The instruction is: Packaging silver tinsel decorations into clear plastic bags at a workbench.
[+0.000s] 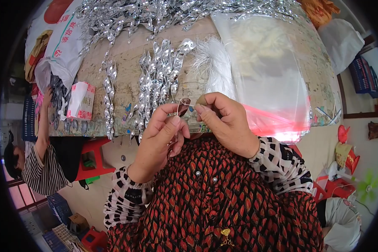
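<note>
In front of my chest, a thin white string runs between my two hands. My left hand is closed, its thumb and fingers curled about a small shiny brownish piece with the string looped at it. What else lies inside those fingers is hidden. My right hand pinches the string's other end between thumb and forefinger. Just beyond the left hand lies a bunch of twisted silver foil spirals. A bundle of white strings rests beyond the right hand.
Clear plastic bags with red edges cover the table's right side. More silver spirals are heaped along the far edge. A single spiral and a pink-white tissue box lie left. Another person works at the far left.
</note>
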Demonstrator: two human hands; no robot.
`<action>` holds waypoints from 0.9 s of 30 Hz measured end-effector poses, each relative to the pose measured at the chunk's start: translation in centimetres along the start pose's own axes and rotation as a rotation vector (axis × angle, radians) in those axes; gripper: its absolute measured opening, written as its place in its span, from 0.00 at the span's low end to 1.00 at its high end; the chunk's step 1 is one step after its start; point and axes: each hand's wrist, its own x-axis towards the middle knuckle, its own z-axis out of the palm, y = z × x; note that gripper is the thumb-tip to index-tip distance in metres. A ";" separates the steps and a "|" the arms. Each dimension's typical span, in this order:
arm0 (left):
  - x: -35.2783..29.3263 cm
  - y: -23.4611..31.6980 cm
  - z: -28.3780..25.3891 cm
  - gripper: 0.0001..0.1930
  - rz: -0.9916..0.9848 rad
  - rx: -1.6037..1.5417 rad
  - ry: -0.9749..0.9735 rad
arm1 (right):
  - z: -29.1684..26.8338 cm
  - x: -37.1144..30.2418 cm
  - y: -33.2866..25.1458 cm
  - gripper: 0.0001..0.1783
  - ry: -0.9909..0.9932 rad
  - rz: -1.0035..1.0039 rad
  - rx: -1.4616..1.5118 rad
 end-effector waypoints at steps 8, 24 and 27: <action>-0.1 -0.3 -0.3 0.16 0.014 -0.061 -0.001 | 0.0 -0.2 0.4 0.08 0.015 0.017 -0.007; -0.2 -0.4 0.4 0.16 0.050 0.061 0.033 | 0.2 -0.3 0.2 0.09 0.026 -0.005 -0.057; -0.4 -0.6 0.5 0.16 0.057 0.099 0.055 | 0.5 -0.1 0.6 0.10 0.017 -0.059 -0.153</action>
